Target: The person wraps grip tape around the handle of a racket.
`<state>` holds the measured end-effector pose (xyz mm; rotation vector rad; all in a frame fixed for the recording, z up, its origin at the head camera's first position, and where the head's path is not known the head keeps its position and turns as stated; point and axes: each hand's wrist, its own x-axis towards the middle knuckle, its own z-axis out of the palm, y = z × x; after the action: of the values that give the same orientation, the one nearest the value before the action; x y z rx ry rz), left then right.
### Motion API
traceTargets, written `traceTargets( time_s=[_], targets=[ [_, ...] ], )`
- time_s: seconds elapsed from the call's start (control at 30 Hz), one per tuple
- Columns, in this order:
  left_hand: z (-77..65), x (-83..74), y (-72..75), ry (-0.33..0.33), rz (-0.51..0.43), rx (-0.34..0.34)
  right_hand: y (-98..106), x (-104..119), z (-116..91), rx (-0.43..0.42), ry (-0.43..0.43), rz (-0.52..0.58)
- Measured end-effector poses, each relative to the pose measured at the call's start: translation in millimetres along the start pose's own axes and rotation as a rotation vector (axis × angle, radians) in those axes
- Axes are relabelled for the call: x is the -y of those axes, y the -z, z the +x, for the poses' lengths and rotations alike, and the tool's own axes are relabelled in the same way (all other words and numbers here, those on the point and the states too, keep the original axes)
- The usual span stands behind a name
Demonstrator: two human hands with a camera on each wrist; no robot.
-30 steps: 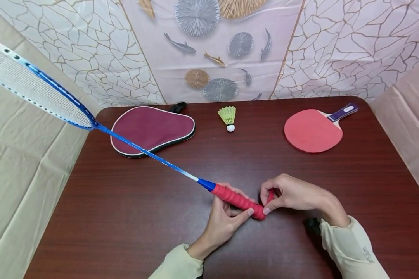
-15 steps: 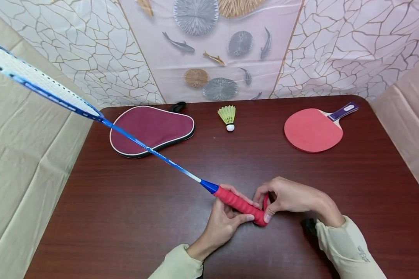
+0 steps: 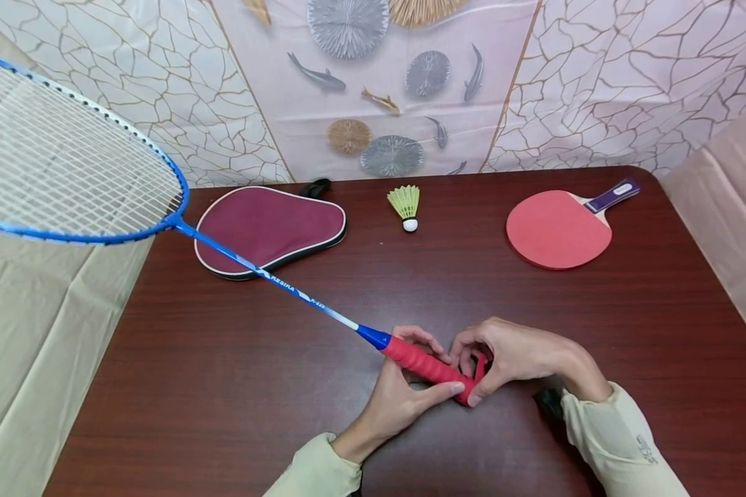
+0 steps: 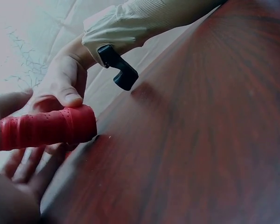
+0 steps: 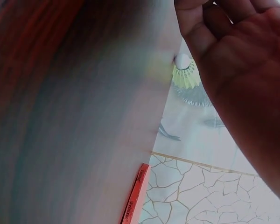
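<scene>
A blue and white badminton racket (image 3: pixel 273 277) slants across the head view, its strung head up at the left and its red wrapped handle (image 3: pixel 419 360) near the middle. My left hand (image 3: pixel 400 404) holds the handle, thumb along its lower end. At the butt, my right hand (image 3: pixel 522 351) pinches a loose strip of red grip tape (image 3: pixel 481 366), its thumb touching the handle's end. In the left wrist view the ribbed red handle (image 4: pixel 49 128) lies between both hands. The right wrist view shows mostly the palm (image 5: pixel 252 70); the fingertips are out of frame.
On the brown table (image 3: pixel 224 393), a maroon paddle case (image 3: pixel 267 224) lies back left under the racket shaft. A yellow shuttlecock (image 3: pixel 405 207) is at the back middle. A red table tennis paddle (image 3: pixel 558 229) lies back right. Patterned cloth (image 3: pixel 373 103) hangs behind.
The racket has rolled about its shaft, so its strung face now shows broadly and lettering appears on the shaft. The right hand has shifted slightly left and down with the tape.
</scene>
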<state>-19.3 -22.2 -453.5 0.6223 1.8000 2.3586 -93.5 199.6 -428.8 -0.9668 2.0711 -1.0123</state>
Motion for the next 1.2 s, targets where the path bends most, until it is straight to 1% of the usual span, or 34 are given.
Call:
traceTargets(
  time_s=[0.07,0.13,0.2,0.3,0.43,0.53,0.7,0.8,0.9,1.1,1.13,1.2],
  targets=[
    [0.1,-0.2,-0.1,0.046,0.057,-0.028,-0.3,-0.3,0.7,-0.003,0.007,-0.022],
    [-0.5,1.7,0.0,0.088,0.085,-0.05,-1.0,-0.6,1.7,-0.007,0.007,-0.045],
    [-0.8,6.0,0.5,0.108,0.09,-0.06,-2.0,-0.5,2.6,-0.009,0.005,-0.057],
    [-1.4,15.3,2.0,0.127,0.057,-0.059,-4.9,-0.3,4.4,-0.015,0.009,-0.067],
    [-1.6,24.9,5.4,0.096,-0.022,-0.051,-9.6,1.1,7.9,-0.021,0.02,-0.091],
    [-1.7,27.0,7.2,0.05,-0.07,-0.053,-12.1,2.0,9.8,-0.022,0.021,-0.104],
    [-2.4,27.1,7.7,0.003,-0.11,-0.041,-13.0,1.7,10.7,-0.037,0.029,-0.128],
    [-2.4,28.2,7.4,-0.01,-0.117,-0.015,-12.7,1.3,11.4,-0.041,0.035,-0.15],
    [-1.5,29.4,6.8,-0.008,-0.121,0.001,-13.0,1.2,12.1,-0.041,0.035,-0.161],
    [-0.5,26.9,6.5,0.001,-0.106,-0.02,-13.3,1.3,12.4,-0.045,0.015,-0.149],
    [-0.1,23.2,5.8,0.004,-0.101,-0.024,-12.7,1.0,12.2,-0.043,0.01,-0.145],
    [0.2,21.2,5.4,0.004,-0.094,-0.032,-11.1,0.6,11.0,-0.04,0.01,-0.127]
  ],
)
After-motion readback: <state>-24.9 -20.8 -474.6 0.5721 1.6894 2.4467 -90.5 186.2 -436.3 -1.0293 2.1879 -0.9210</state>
